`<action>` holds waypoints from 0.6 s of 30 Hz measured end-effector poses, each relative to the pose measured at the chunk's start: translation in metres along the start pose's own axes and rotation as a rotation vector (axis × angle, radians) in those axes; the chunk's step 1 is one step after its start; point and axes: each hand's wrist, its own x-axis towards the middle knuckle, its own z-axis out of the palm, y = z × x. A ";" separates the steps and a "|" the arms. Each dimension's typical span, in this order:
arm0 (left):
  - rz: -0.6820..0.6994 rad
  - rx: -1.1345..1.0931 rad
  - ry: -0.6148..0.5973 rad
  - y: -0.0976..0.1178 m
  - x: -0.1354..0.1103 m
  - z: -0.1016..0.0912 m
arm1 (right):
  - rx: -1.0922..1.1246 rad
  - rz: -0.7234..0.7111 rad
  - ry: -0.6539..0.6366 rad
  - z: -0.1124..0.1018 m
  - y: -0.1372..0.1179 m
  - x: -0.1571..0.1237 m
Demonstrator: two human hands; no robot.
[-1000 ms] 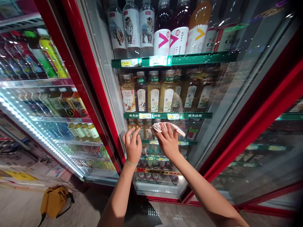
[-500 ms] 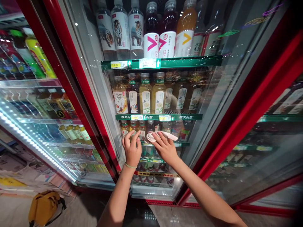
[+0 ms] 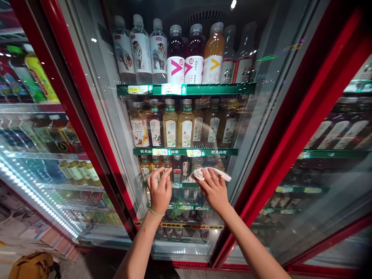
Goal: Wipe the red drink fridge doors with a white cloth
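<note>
A closed glass door [image 3: 186, 128] of a drinks fridge stands in front of me. My right hand [image 3: 214, 190] presses a folded white cloth [image 3: 225, 176] against the glass, fingers spread over it, in front of a lower shelf. To its left, my left hand [image 3: 159, 190] is raised at the glass with bent, parted fingers and holds nothing. Whether its fingertips touch the pane I cannot tell. A thin pale band [image 3: 157, 212] circles the left wrist. Behind the pane are tea bottles [image 3: 186, 124] and, higher up, bottles with white labels [image 3: 176, 69].
Red door frames [image 3: 279, 155] slant along both sides of the pane. More drinks stand in the left fridge [image 3: 43, 131], lit by a bright light strip [image 3: 35, 197]. A mustard-yellow backpack [image 3: 31, 267] lies on the floor at lower left. Reflections show on the glass.
My right hand has slid the cloth rightward across the glass, farther from my left hand. My left hand keeps nearly the same pose. The view has tilted up and turned slightly right.
</note>
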 end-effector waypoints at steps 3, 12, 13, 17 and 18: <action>0.026 -0.003 0.010 0.008 -0.001 0.005 | -0.019 0.125 0.024 -0.001 0.001 0.001; 0.040 -0.020 -0.039 0.027 -0.011 0.017 | -0.042 0.097 -0.005 -0.007 0.029 -0.025; 0.043 -0.028 -0.041 0.030 -0.011 0.019 | -0.060 0.144 0.002 -0.009 0.031 -0.025; 0.094 -0.056 -0.070 0.045 -0.014 0.027 | -0.055 0.084 -0.053 -0.012 0.036 -0.030; 0.103 -0.057 -0.075 0.047 -0.014 0.029 | -0.043 0.043 -0.064 -0.013 0.038 -0.034</action>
